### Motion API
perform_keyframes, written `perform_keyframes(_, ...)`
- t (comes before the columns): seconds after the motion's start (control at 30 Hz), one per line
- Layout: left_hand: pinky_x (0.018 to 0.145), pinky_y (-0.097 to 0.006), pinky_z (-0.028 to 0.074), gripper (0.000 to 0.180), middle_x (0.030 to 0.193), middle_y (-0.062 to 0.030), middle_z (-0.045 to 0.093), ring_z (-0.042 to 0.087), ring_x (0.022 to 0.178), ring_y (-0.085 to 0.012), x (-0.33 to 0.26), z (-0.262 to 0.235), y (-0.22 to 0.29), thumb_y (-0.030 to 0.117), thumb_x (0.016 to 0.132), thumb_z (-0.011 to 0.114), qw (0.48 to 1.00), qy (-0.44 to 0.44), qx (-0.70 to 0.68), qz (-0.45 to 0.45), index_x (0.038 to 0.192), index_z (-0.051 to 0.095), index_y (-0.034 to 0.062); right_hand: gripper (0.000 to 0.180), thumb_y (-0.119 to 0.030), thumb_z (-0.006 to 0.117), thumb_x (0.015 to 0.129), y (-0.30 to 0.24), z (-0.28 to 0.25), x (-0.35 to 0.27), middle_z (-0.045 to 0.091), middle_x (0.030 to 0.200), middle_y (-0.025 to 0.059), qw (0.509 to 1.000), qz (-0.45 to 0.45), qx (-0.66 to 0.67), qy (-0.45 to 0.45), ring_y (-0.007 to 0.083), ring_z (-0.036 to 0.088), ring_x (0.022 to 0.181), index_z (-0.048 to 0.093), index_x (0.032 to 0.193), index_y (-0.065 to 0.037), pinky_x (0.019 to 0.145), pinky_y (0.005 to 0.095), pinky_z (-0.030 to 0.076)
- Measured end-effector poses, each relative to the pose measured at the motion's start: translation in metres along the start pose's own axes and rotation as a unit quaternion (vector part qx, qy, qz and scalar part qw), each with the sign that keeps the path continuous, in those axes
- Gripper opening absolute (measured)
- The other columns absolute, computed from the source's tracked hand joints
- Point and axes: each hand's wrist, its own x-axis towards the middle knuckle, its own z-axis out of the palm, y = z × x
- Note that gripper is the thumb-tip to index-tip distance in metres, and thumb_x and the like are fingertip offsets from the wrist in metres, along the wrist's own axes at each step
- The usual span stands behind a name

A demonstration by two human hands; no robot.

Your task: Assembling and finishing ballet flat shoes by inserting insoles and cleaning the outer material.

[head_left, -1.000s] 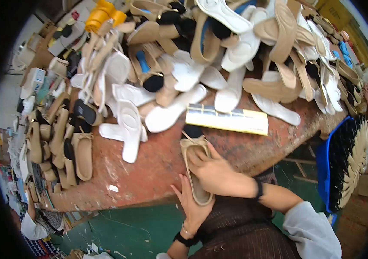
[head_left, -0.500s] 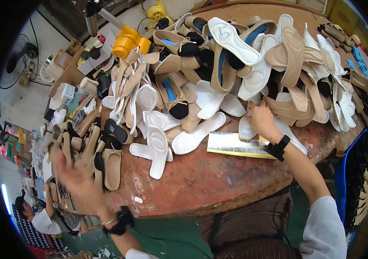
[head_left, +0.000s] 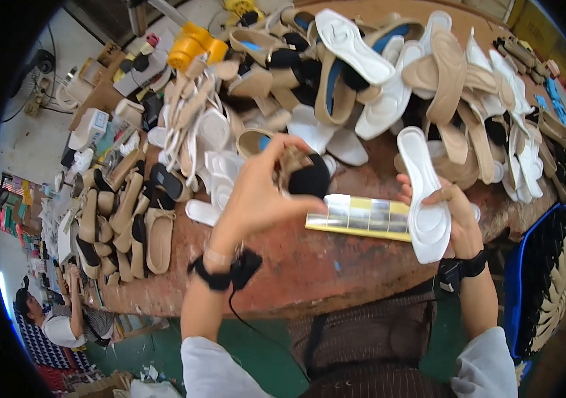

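The right hand [head_left: 452,215] wraps its fingers around a white insole [head_left: 424,192] above the bench [head_left: 336,272]. The left hand [head_left: 260,192] pinches a tan sandal [head_left: 294,166]. They are not joined yet, and big piles wait.

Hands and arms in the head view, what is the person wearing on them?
Both hands, left hand and right hand, are bare, without gloves. Each wrist carries a black band: the left wrist band has a small black unit with a thin black cable trailing down from it, and the right wrist band is similar. Pale, whitish sleeves are pushed up, leaving the forearms uncovered.
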Motion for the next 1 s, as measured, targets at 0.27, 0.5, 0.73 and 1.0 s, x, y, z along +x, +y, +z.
perform_keyframes(0.27, 0.091, -0.04, 0.049, 0.076, 0.121, -0.0226, 0.06, 0.061, 0.105, -0.0369, -0.134, 0.162, 0.03, 0.019, 0.077, 0.086, 0.962, 0.122, 0.019, -0.242, 0.139, 0.045, 0.0011, 0.055, -0.042, 0.047, 0.105, 0.027, 0.003, -0.038, 0.068, 0.109, 0.0102, 0.981, -0.048, -0.181, 0.057, 0.0152, 0.065, 0.087, 0.055, 0.134, 0.004, 0.08, 0.0306, 0.056)
perform_keyframes(0.5, 0.117, -0.054, 0.026, 0.093, 0.15, -0.0178, 0.045, 0.032, 0.144, -0.0417, -0.212, 0.119, 0.016, 0.04, 0.07, 0.088, 0.915, 0.083, 0.366, -0.149, 0.146, 0.045, 0.008, 0.034, -0.011, 0.068, 0.079, 0.104, 0.034, -0.04, 0.064, 0.115, 0.0135, 0.589, -0.347, -0.708, -0.178, 0.028, 0.058, 0.101, 0.073, 0.112, -0.003, 0.088, 0.039, 0.046)
perform_keyframes(0.73, 0.117, -0.061, 0.024, 0.132, 0.158, -0.0275, 0.024, 0.027, 0.145, -0.046, -0.259, 0.116, -0.059, 0.067, 0.066, 0.082, 0.969, 0.2, 0.106, -0.097, 0.157, 0.008, 0.0065, 0.036, -0.013, 0.074, 0.067, 0.188, 0.063, -0.005, 0.066, 0.109, 0.0066, 0.561, -0.325, -0.709, -0.277, 0.0236, 0.058, 0.102, 0.075, 0.102, -0.005, 0.092, 0.0377, 0.044)
perform_keyframes(1.0, 0.112, -0.056, 0.036, 0.138, 0.152, -0.0336, 0.03, 0.039, 0.138, -0.0455, -0.261, 0.125, -0.067, 0.068, 0.067, 0.081, 0.966, 0.244, 0.018, -0.086, 0.156, -0.005, 0.0069, 0.036, -0.016, 0.074, 0.066, 0.212, 0.069, 0.007, 0.065, 0.107, 0.0057, 0.569, -0.304, -0.712, -0.279, 0.0233, 0.058, 0.103, 0.074, 0.101, -0.004, 0.092, 0.0366, 0.046)
